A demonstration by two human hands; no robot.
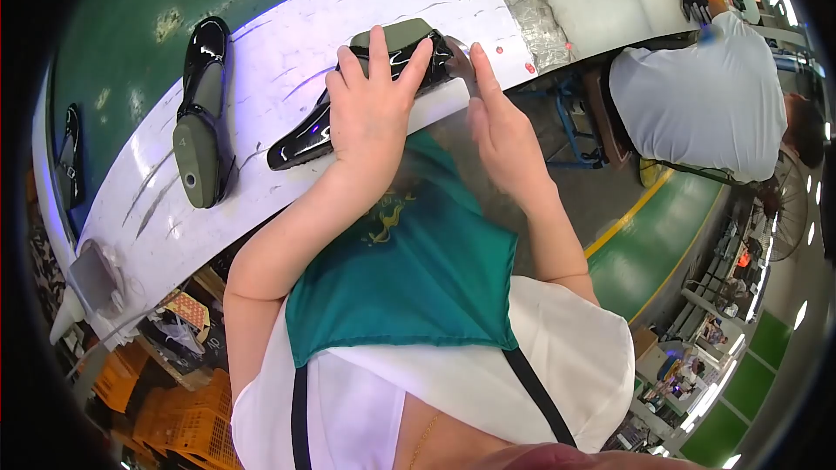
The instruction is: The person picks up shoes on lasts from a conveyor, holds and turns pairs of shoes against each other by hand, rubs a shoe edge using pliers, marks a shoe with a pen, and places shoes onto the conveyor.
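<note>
A glossy black shoe point(302, 141) lies on its side on the white table, with a grey-green shoe last point(409, 32) inside it. Draped over its middle, my left hand point(373, 113) holds it down with fingers spread across the upper. At the heel end, my right hand point(507, 135) pinches a thin, shiny, curved metal piece point(461, 63), which touches the shoe's heel; its exact kind is unclear. To the left lies another black shoe point(207, 48) with a grey-green last point(196, 165) sticking out.
The white table point(161, 226) curves across the view, with small red bits point(529, 68) at its right. A further black shoe point(70, 157) lies at far left. Orange crates point(187, 413) stand below the table. A co-worker in a light shirt point(697, 96) sits at the right.
</note>
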